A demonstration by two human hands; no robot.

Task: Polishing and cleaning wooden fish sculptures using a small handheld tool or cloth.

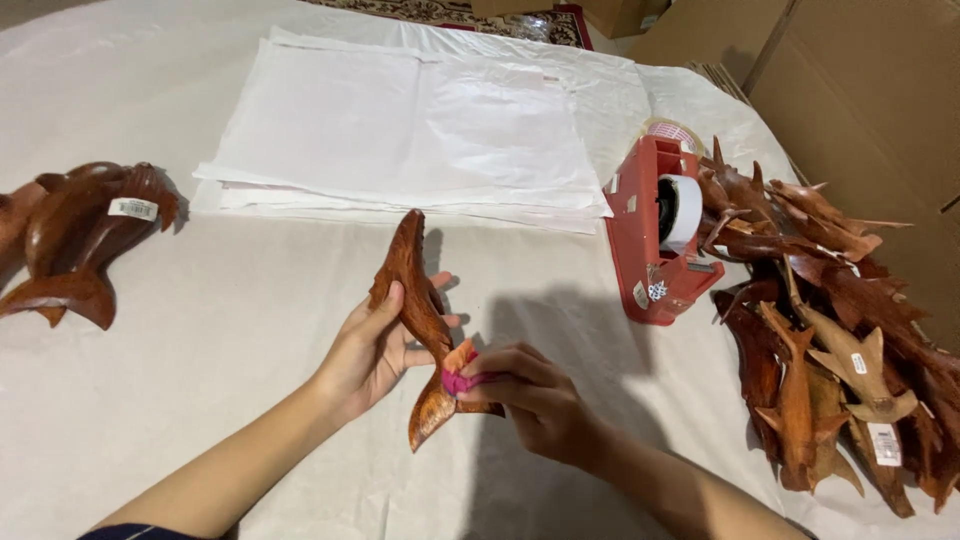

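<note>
view from the head camera, looking down at a work surface covered with a white cloth (230, 340). at centre, the left hand (372, 352) grips a carved wooden dolphin (418, 300) of reddish-brown colour, thumb laid along its near flank and fingers wrapped behind the body, so that the figure is held clear of the cloth with the snout pointing away from the person and the tail fluke toward them. the right hand (530, 392) is closed in a pinch on a small pink and orange piece (460, 372) (whether cloth or sticker cannot be told) pressed against the dolphin just above the tail. behind the hands lies a flat stack of white wrapping paper sheets (400, 130), squared roughly to the far edge of the cloth. to the right of the stack, well apart from the hands, stands a red tape dispenser (645, 235) carrying a roll of tape (684, 210). just beside the dispenser, along the right edge, is a heap of carved wooden fish figures (830, 320), some dark and some paler, several bearing small white labels. at the left edge, well apart from the hands, rest more carved dolphins (75, 240) of the same dark wood, one with a white label on its side. brown cardboard boxes (860, 80) stand beyond the cloth at upper right, and a patterned rug (450, 12) shows at the top edge.
</note>
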